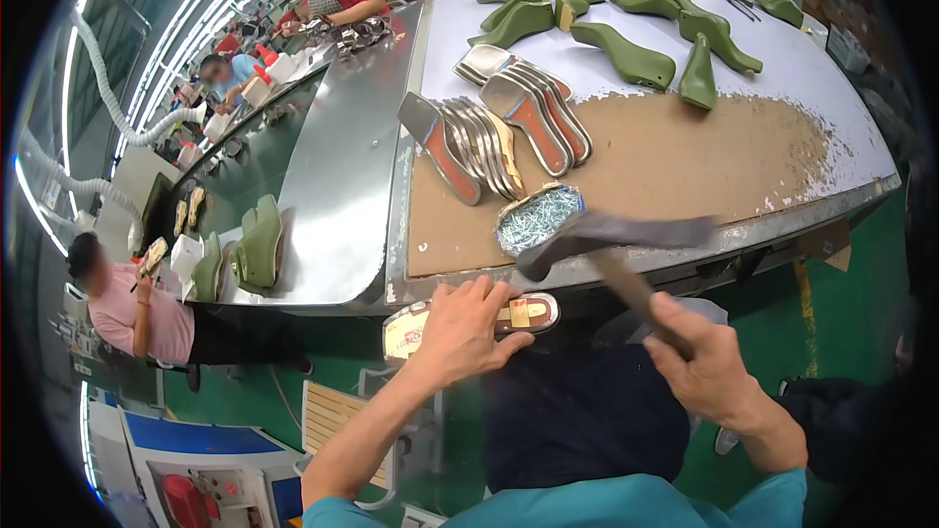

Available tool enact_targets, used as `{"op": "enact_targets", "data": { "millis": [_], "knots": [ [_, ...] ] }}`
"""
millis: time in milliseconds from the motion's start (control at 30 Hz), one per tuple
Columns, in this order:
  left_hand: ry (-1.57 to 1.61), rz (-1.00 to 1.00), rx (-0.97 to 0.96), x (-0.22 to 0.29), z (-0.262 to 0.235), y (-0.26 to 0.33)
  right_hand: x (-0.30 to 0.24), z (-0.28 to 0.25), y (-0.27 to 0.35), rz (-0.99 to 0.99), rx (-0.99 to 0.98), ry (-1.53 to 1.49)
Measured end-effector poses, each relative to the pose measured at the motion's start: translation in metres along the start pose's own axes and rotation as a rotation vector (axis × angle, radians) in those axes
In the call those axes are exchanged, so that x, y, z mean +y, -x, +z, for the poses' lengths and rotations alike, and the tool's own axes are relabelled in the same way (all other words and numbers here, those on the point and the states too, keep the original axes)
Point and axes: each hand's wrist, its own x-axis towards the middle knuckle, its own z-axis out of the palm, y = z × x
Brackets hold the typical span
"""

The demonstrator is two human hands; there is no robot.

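Observation:
My right hand (706,357) is closed around the wooden handle of a hammer (626,286). Its dark metal head is raised over the table's front edge, slightly blurred. My left hand (462,332) lies over an insole (403,334) with a cream and brown face and a shiny rim, gripping it just in front of the table. A small yellowish patch shows at its right end; what lies under the insole is hidden. Right beyond the hammer head, a small tub (502,237) holds many thin nails (544,215). Stacked insoles (440,147) with silvery edges and reddish faces lie behind the tub.
Several green shoe lasts (626,54) lie on the table's far side, near pliers (740,2). A metal-topped bench (342,186) adjoins on the left, bearing more green lasts (259,244). People sit along it, one in a pink shirt (147,318).

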Motion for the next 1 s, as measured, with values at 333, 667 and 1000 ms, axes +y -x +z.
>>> {"op": "enact_targets", "data": {
  "millis": [333,667,1000],
  "knots": [
    [0.051,0.003,0.057,0.0,0.006,0.0,-0.01,0.037,0.021,0.505,-0.128,-0.517],
    [0.04,-0.036,0.069,0.002,0.01,0.001,-0.007,0.039,0.018,0.264,-0.073,-0.405],
    [-0.064,-0.013,0.002,0.004,0.012,-0.008,0.012,0.032,0.004,0.09,0.044,-0.045]
  ]
}}
